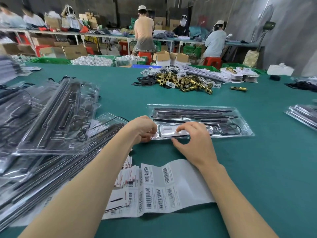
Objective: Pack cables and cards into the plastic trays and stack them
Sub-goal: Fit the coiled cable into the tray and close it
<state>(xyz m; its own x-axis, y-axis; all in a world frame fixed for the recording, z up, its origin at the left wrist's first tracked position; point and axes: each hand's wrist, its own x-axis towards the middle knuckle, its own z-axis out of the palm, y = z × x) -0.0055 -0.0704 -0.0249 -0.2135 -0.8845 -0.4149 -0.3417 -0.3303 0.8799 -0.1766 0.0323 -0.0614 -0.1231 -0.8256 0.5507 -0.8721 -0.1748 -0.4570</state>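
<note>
A clear plastic tray [240,115] lies on the green table [257,169] in front of me, holding long black bars and a coiled black cable [230,128] at its right end. A white card [171,132] sits in the tray's near pocket. My left hand [143,128] grips the tray's near left corner with curled fingers. My right hand [193,141] pinches the near edge, fingertips on the card and thumb under the rim.
A slanted pile of filled trays [56,117] covers the left side. Barcode label sheets [164,186] and a stack of cards [127,176] lie near my forearms. Brass lock parts [187,82] are heaped farther back; more trays [303,115] at right. People work at benches behind.
</note>
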